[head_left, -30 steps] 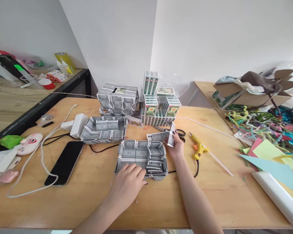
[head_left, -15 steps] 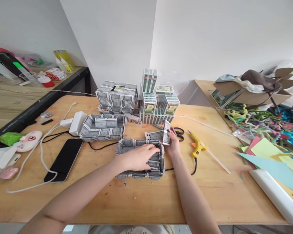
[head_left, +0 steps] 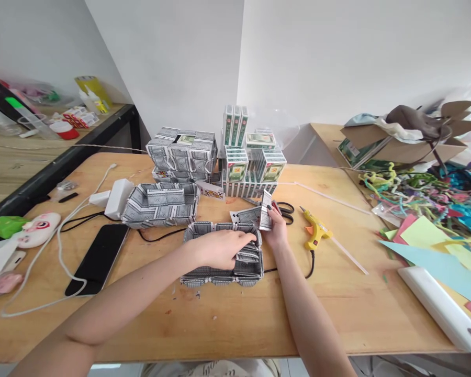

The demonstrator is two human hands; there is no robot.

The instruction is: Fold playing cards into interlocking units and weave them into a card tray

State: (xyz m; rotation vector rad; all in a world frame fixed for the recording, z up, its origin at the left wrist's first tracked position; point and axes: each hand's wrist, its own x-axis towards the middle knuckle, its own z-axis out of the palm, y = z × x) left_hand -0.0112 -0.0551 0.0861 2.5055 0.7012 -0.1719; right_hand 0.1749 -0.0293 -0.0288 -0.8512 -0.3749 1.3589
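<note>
My left hand (head_left: 220,247) reaches into a tray made of folded playing cards (head_left: 222,281), patterned grey and white. Its fingers are stretched toward the tray's right inner wall, and their tips are partly hidden there. Just right of the tray, my right hand (head_left: 278,228) holds folded playing cards (head_left: 266,210) upright between thumb and fingers. Behind them a loose playing card (head_left: 239,215) lies face up on the table, partly covered. A pair of black-handled scissors (head_left: 286,210) lies behind my right hand.
A yellow glue gun (head_left: 316,230) with a glue stick lies to the right. Another card tray (head_left: 160,217) stands behind left, near a phone (head_left: 98,257) and white cable. Stacked card boxes (head_left: 235,170) and a larger card construction (head_left: 182,152) stand at the back.
My left hand has shifted slightly within the tray, its fingers drawn closer together near the right wall. My right hand still holds the folded cards. The whole view has moved a little.
</note>
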